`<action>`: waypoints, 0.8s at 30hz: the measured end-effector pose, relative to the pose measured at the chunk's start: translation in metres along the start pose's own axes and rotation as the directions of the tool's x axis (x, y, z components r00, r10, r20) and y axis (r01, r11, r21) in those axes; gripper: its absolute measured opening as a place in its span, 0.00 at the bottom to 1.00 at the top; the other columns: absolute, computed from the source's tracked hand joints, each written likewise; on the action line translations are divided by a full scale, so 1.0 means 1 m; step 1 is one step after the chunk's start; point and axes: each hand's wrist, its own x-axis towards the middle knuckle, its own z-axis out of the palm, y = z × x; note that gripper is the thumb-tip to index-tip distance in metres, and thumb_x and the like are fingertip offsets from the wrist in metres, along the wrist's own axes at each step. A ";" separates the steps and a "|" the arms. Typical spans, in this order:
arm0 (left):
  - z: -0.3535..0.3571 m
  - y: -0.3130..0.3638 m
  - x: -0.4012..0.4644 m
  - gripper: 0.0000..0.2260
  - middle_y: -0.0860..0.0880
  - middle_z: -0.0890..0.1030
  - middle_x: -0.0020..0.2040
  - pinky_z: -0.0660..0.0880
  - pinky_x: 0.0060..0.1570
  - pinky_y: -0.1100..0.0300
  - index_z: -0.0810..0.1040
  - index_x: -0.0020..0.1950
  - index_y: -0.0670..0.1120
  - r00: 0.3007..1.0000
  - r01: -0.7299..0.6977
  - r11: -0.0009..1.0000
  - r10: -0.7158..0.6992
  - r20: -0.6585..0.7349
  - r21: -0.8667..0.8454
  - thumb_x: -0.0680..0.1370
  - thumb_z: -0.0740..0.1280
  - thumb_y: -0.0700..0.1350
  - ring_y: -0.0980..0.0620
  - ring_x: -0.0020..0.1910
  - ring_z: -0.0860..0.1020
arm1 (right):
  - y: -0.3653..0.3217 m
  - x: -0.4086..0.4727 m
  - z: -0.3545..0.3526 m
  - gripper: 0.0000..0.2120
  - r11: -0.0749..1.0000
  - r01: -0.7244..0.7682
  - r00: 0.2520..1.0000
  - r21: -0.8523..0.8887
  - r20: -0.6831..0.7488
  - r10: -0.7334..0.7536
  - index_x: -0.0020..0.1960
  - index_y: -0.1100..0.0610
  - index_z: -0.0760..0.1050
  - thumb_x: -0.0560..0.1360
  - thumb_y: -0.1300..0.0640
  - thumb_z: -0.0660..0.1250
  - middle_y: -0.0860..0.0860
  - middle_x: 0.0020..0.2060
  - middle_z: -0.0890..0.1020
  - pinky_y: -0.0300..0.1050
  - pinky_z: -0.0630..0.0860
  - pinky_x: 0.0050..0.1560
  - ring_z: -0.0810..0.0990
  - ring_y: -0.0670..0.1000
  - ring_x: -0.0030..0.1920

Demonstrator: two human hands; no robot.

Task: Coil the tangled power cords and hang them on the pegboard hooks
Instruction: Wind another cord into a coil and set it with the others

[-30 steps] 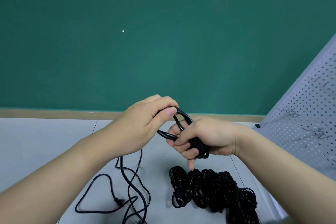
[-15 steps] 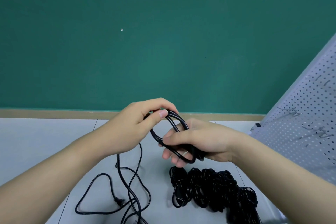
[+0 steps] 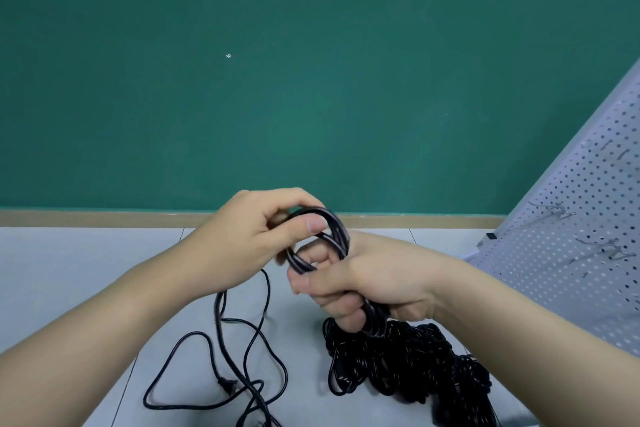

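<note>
A black power cord coil point(image 3: 334, 236) is held between both hands above the floor. My right hand point(image 3: 374, 281) grips the lower part of the coil, fingers curled round the loops. My left hand point(image 3: 252, 239) pinches the top of the coil with thumb and fingers. The loose tail of this cord point(image 3: 242, 350) hangs down and sprawls on the floor, its plug point(image 3: 225, 385) lying among the loops. A heap of tangled black cords point(image 3: 408, 367) lies under my right wrist. The white pegboard point(image 3: 571, 246) leans at the right, with metal hooks point(image 3: 550, 211).
Grey floor tiles point(image 3: 69, 270) stretch to the left. A green wall point(image 3: 311, 80) with a wooden skirting strip point(image 3: 104, 218) stands behind. The pegboard's lower edge comes close to the cord heap.
My left hand has brought another loop of cord up onto the coil. My right hand has turned and closed more tightly round the loops, lower than before.
</note>
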 end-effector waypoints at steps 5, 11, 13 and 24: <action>-0.010 -0.015 -0.001 0.23 0.53 0.65 0.25 0.61 0.30 0.60 0.80 0.39 0.53 0.988 0.156 0.985 -0.157 -0.008 -0.069 0.73 0.60 0.71 0.52 0.27 0.61 | -0.012 -0.013 -0.028 0.11 0.903 0.248 0.966 0.350 -0.020 -0.257 0.42 0.53 0.72 0.83 0.60 0.63 0.46 0.28 0.62 0.33 0.60 0.24 0.60 0.41 0.23; -0.034 -0.026 -0.007 0.30 0.52 0.66 0.30 0.67 0.43 0.54 0.79 0.38 0.50 0.946 0.314 0.947 -0.318 -0.060 -0.075 0.70 0.61 0.78 0.50 0.33 0.66 | -0.024 -0.033 -0.062 0.07 0.691 0.486 0.871 0.535 -0.363 -0.332 0.45 0.56 0.73 0.81 0.56 0.61 0.45 0.27 0.60 0.34 0.61 0.22 0.60 0.41 0.22; -0.040 -0.023 -0.008 0.27 0.49 0.61 0.31 0.63 0.38 0.55 0.77 0.37 0.49 0.937 0.299 0.926 -0.331 -0.114 -0.228 0.72 0.62 0.73 0.48 0.32 0.61 | -0.018 -0.028 -0.064 0.07 0.709 0.524 0.830 0.472 -0.470 -0.300 0.45 0.56 0.73 0.80 0.55 0.63 0.46 0.28 0.61 0.35 0.60 0.23 0.60 0.42 0.22; 0.014 0.014 -0.001 0.22 0.54 0.61 0.26 0.53 0.26 0.62 0.69 0.38 0.46 0.847 0.450 0.822 -0.516 -0.124 -0.349 0.87 0.54 0.56 0.54 0.23 0.56 | -0.005 0.001 -0.034 0.22 0.834 0.484 0.831 0.266 -0.439 -0.342 0.64 0.60 0.79 0.72 0.54 0.73 0.46 0.30 0.62 0.39 0.62 0.30 0.59 0.46 0.28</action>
